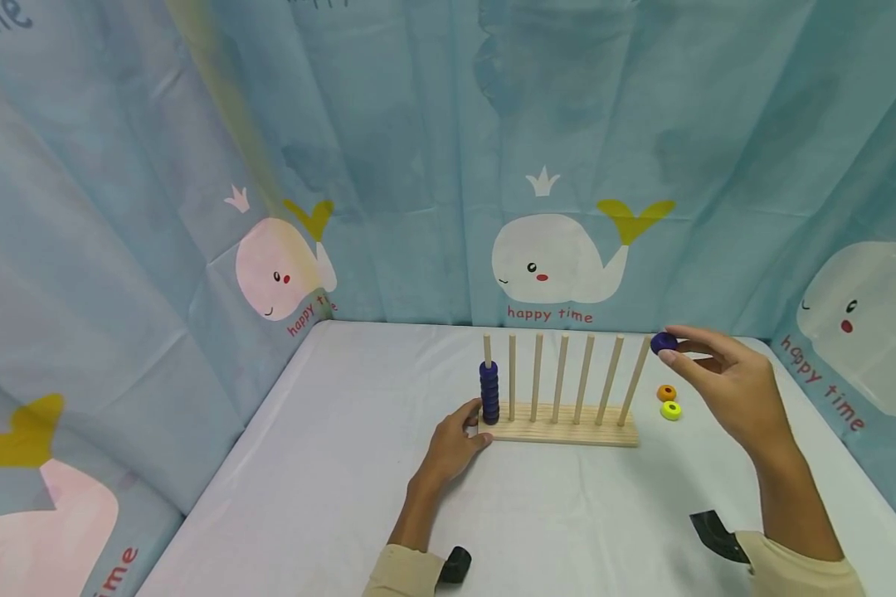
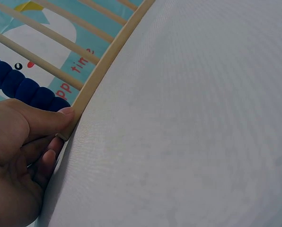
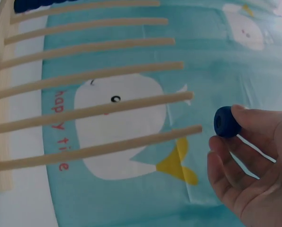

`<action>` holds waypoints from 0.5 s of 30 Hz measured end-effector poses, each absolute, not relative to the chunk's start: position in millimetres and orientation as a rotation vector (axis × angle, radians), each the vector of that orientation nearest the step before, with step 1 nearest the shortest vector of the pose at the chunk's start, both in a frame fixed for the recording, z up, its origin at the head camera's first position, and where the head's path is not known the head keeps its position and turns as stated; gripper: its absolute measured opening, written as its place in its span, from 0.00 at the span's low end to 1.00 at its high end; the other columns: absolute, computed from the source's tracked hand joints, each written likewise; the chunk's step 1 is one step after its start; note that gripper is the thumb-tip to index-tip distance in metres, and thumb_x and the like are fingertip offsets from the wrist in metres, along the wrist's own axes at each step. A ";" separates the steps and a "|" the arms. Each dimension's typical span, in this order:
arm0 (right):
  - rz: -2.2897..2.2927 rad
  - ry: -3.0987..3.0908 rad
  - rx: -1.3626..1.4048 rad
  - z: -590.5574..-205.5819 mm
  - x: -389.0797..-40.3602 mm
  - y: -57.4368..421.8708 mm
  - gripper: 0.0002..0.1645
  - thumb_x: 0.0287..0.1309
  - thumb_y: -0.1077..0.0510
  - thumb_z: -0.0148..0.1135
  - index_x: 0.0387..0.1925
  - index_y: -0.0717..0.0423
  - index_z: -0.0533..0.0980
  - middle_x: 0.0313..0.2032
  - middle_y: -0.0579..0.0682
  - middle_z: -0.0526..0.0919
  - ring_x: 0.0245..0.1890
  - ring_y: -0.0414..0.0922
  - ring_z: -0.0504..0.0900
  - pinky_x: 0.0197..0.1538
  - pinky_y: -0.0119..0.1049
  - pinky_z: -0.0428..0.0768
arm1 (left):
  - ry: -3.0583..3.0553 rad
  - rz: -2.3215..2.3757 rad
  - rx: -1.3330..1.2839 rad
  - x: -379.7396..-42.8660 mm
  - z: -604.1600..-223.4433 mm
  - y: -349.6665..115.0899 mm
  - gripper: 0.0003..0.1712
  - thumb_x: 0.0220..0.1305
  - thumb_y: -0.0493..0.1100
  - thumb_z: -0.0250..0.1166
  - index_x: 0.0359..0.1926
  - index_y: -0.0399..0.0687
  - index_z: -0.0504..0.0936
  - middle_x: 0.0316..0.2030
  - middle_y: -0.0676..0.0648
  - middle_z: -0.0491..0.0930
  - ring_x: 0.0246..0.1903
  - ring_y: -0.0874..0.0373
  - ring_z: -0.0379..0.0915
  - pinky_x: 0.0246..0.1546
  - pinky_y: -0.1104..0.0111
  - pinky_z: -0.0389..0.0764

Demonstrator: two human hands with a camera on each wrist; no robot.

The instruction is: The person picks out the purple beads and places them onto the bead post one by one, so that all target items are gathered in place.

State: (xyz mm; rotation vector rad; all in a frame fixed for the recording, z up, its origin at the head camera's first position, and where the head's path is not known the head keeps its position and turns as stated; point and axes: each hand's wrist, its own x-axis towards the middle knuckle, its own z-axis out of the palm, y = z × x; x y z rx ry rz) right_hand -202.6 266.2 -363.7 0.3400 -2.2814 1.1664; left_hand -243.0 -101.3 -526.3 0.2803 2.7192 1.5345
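Note:
A wooden peg rack [image 1: 560, 433] stands on the table, with several upright pegs in a row on a flat base. Dark blue beads [image 1: 489, 394] are stacked on its leftmost peg; the other pegs are bare. My left hand [image 1: 450, 448] grips the left end of the base, its thumb [image 2: 56, 120] on the edge beside the stack. Between thumb and fingertips, my right hand [image 1: 732, 385] pinches a single dark blue bead [image 3: 227, 122]. That bead is beside the top of the rightmost peg [image 3: 103, 147], apart from it in the right wrist view.
Right of the rack lie an orange bead [image 1: 666, 392] and a yellow-green bead [image 1: 670, 410], close together. White cloth [image 1: 328, 473] covers the table. Blue curtains [image 1: 403, 166] printed with whales rise along the back and both sides.

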 end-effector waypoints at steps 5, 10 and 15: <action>1.200 -2.266 0.373 -357.2 -204.2 253.9 0.25 0.67 0.63 0.72 0.64 0.57 0.82 0.49 0.30 0.82 0.43 0.22 0.83 0.50 0.14 0.76 | 2.724 1.534 0.289 -243.5 -526.7 -101.7 0.38 0.69 0.42 0.72 0.77 0.45 0.71 0.59 0.38 0.84 0.57 0.44 0.79 0.60 0.45 0.77; 1.248 -2.261 0.413 -352.8 -206.6 240.9 0.25 0.67 0.63 0.71 0.65 0.55 0.82 0.50 0.34 0.83 0.43 0.24 0.85 0.49 0.16 0.78 | 2.721 1.534 0.283 -243.1 -526.4 -101.9 0.38 0.69 0.42 0.72 0.77 0.45 0.71 0.59 0.39 0.84 0.56 0.45 0.79 0.60 0.45 0.77; 1.268 -2.271 0.454 -348.4 -210.1 227.9 0.24 0.69 0.63 0.70 0.64 0.54 0.82 0.51 0.45 0.86 0.45 0.29 0.84 0.49 0.17 0.78 | 2.723 1.532 0.276 -243.1 -526.3 -101.5 0.37 0.69 0.42 0.72 0.76 0.45 0.71 0.59 0.38 0.84 0.56 0.45 0.79 0.60 0.45 0.77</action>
